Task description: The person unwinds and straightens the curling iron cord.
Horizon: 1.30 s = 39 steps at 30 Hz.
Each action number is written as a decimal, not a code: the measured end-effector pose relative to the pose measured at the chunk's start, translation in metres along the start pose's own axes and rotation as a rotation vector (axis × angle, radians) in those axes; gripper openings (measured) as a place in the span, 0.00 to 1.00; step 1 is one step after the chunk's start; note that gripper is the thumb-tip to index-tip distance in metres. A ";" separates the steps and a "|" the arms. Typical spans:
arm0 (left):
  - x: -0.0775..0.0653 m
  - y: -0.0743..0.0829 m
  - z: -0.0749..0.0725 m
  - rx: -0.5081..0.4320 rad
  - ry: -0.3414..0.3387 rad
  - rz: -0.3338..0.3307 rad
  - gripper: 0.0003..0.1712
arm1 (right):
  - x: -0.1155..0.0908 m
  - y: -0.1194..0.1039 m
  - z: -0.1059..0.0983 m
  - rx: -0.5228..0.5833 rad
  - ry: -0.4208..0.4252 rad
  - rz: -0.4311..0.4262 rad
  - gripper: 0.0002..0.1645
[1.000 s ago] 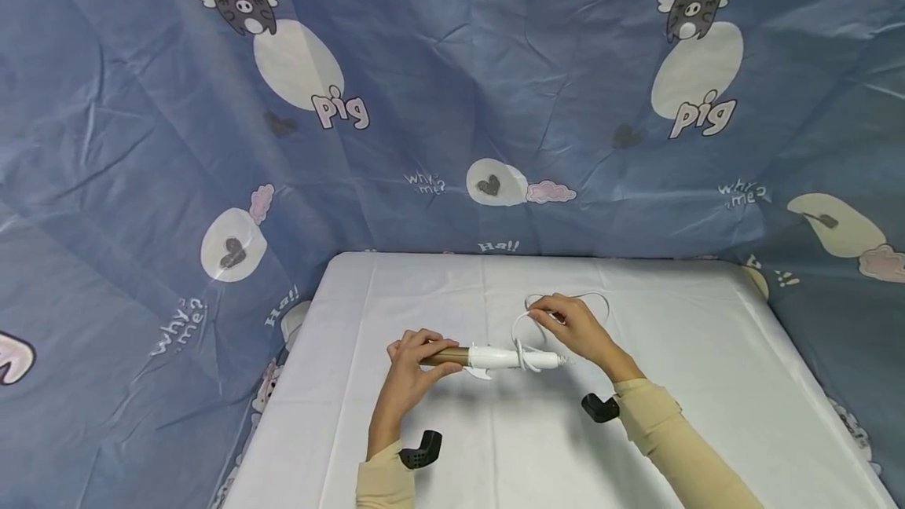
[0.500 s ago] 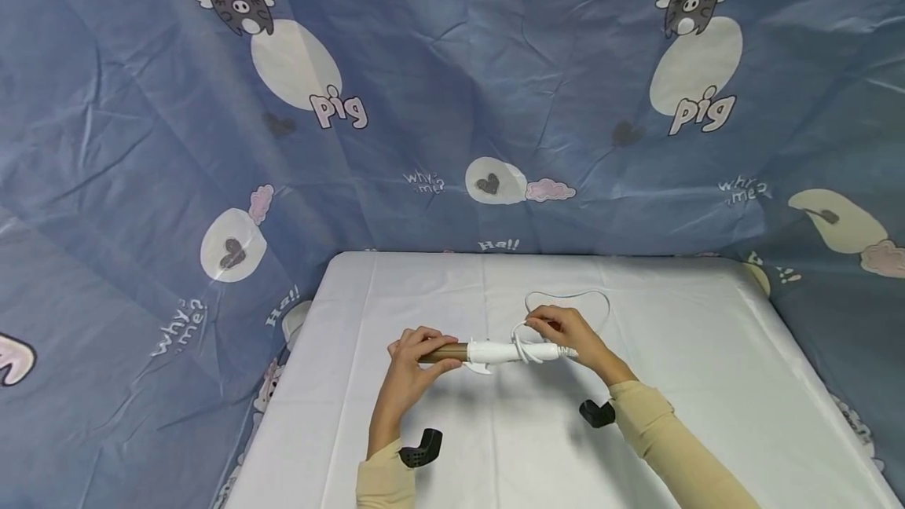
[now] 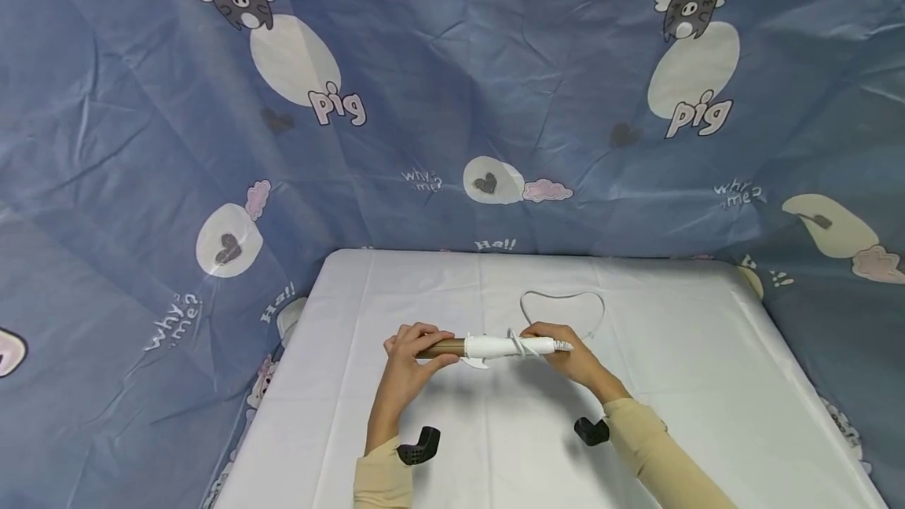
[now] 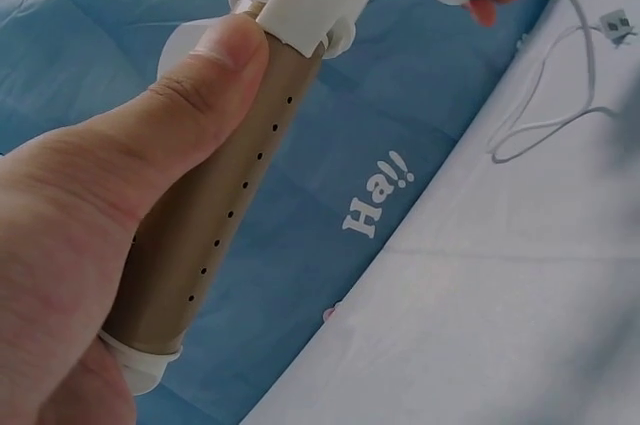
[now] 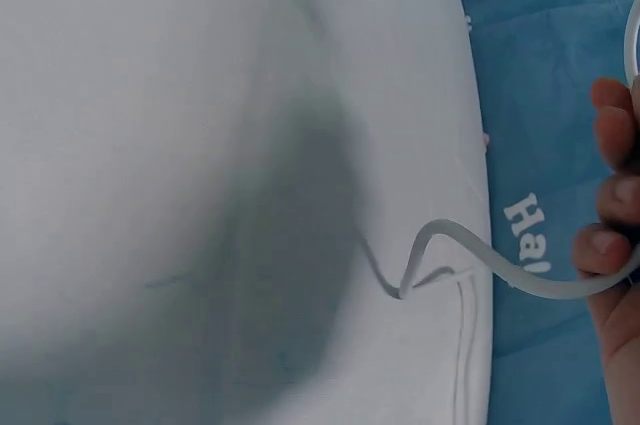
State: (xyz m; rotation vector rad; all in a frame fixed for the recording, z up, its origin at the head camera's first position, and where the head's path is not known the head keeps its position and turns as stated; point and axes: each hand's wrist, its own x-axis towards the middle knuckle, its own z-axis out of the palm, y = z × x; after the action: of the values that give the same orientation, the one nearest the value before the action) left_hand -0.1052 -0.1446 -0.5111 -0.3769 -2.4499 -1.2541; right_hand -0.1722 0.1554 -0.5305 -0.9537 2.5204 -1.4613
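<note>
A curling iron (image 3: 488, 347) with a white handle and a brown barrel is held level above the table. My left hand (image 3: 406, 360) grips the barrel (image 4: 225, 195), which has a row of small dark holes, with the thumb near the white clamp end. A white cord (image 5: 510, 275) is wound round the handle. At the cord end of the handle, my right hand (image 3: 569, 356) holds the cord between curled fingers, seen at the edge of the right wrist view. The rest of the cord trails in a loop onto the table.
A white cloth covers the table (image 3: 438, 297). The cord's plug (image 4: 617, 25) lies on it in the left wrist view. A blue printed curtain (image 3: 396, 100) hangs behind and beside the table. Each wrist wears a black device (image 3: 420, 446).
My right hand has come down from above the handle to its cord end, drawing the cord closer round it. The left hand keeps its grip on the barrel.
</note>
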 end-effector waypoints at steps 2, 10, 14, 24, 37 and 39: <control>0.000 0.000 0.000 0.004 -0.003 -0.002 0.21 | -0.006 0.004 0.003 0.030 -0.023 0.044 0.16; 0.003 0.001 0.002 0.036 0.007 -0.004 0.20 | -0.021 0.007 0.018 -0.107 -0.018 0.109 0.12; 0.003 0.000 0.001 0.059 0.020 -0.022 0.20 | -0.025 0.008 0.028 -0.065 -0.020 0.040 0.11; 0.001 -0.002 0.001 0.077 0.037 -0.021 0.20 | -0.035 0.000 0.037 -0.019 -0.072 0.069 0.14; 0.002 -0.005 0.003 0.079 0.014 -0.071 0.22 | -0.049 -0.013 0.041 -0.073 -0.071 0.080 0.16; 0.002 -0.006 0.003 0.081 0.009 -0.082 0.22 | -0.052 -0.015 0.041 -0.085 -0.073 0.080 0.16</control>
State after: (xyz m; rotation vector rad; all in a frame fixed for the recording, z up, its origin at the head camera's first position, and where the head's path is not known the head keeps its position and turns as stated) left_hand -0.1099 -0.1452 -0.5160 -0.2512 -2.5220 -1.1818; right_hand -0.1088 0.1478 -0.5527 -0.8887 2.5545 -1.2840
